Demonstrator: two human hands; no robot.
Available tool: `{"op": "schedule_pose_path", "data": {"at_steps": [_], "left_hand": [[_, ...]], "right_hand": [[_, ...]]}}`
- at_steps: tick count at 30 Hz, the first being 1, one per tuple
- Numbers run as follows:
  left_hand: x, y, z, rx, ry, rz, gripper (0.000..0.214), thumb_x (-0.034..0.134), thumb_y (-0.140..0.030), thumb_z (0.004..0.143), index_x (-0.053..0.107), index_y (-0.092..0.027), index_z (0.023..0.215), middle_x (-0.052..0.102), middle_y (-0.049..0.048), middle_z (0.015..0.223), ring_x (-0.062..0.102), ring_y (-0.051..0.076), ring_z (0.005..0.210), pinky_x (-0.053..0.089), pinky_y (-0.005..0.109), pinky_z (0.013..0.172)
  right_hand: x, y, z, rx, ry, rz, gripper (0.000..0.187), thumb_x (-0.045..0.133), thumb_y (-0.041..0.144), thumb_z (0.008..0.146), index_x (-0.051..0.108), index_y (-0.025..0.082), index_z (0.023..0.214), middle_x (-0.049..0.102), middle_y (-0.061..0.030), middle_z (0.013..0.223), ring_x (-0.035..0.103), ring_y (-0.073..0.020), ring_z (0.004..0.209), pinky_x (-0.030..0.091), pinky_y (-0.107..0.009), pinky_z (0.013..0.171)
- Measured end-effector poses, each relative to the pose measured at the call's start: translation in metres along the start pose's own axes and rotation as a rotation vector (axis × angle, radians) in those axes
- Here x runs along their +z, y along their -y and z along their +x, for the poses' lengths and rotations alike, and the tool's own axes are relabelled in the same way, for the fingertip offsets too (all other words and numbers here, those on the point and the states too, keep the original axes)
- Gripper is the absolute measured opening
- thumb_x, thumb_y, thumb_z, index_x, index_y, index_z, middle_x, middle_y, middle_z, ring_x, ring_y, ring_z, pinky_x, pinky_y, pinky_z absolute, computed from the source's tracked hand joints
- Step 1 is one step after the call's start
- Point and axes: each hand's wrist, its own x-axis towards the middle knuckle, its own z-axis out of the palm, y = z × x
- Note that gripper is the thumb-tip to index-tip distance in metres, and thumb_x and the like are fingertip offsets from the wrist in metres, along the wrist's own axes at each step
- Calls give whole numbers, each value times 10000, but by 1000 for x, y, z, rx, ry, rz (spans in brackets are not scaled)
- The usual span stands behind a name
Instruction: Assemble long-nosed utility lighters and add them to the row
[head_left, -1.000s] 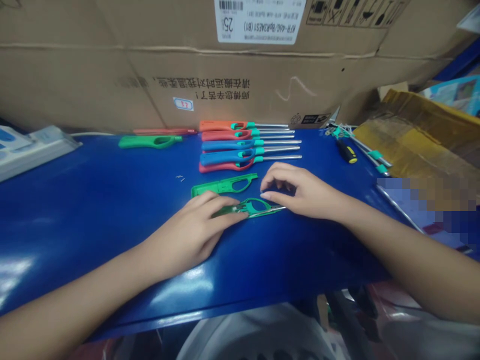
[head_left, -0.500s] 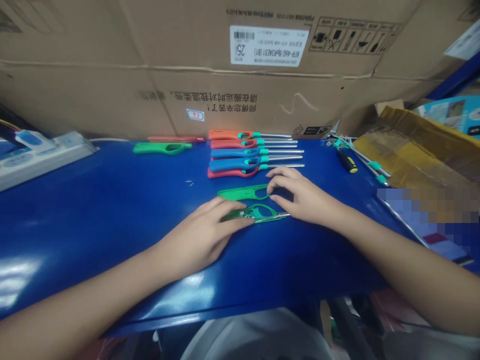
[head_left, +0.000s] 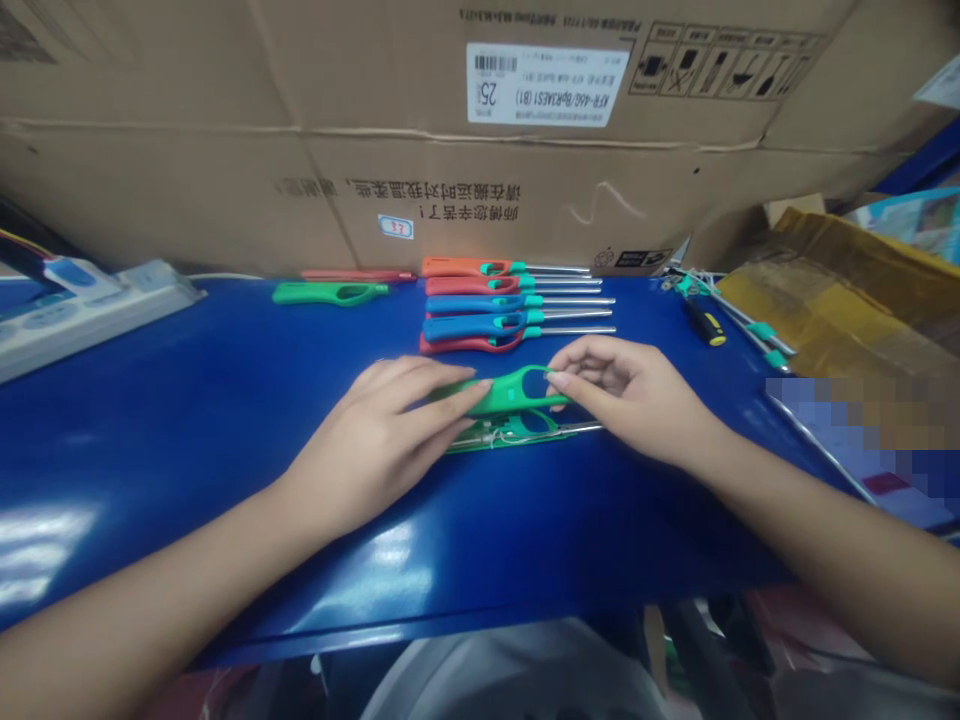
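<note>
Both my hands hold a green lighter shell half just above the blue table. My left hand grips its handle end with fingers laid over it. My right hand pinches its front end by the trigger loop. Directly under it lies the other green half with inner parts and a metal tube sticking out to the right.
A row of finished orange, red and blue lighters lies behind my hands. A green shell and a red shell lie farther left. A power strip sits far left. A yellow-handled screwdriver and tube parts lie at right. Cardboard boxes wall off the back.
The loose green shell half was taken up by both hands and brought over the half with the inner parts. My left hand shifted from the lower half onto the upper one.
</note>
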Motion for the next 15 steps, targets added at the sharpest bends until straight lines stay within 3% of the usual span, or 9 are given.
{"op": "schedule_pose_path", "data": {"at_steps": [3,8,11,15], "left_hand": [[-2,1,-1,16,28,-4,341,611,-242,1015,648,-172,1346,708,137,1260,683,264,1080,571,432,909],[-8,3,4,0,99,-88,316,576,-268,1027,685,-154,1300,743,128,1180,717,240,1006,603,382,859],[-11,4,6,-8,158,-141,314,577,-286,1026,697,-168,1291,755,115,1165,722,243,1008,597,391,876],[-10,5,6,-9,242,-182,316,571,-317,1032,696,-193,1294,759,98,1123,713,232,995,585,388,898]], "right_hand": [[0,0,-1,72,93,51,216,675,388,913,663,193,1004,731,-49,896,717,-189,804,590,-326,731],[-1,-3,-6,-300,212,-497,381,580,355,1006,588,199,1353,678,-97,1150,629,-230,1064,497,-403,947],[0,-3,-6,-400,300,-694,365,593,405,1007,590,186,1298,663,-100,1129,588,-255,1058,443,-426,944],[-1,-2,-5,-427,352,-742,272,616,410,989,618,207,1169,656,-84,1124,571,-250,1050,405,-426,961]]}}
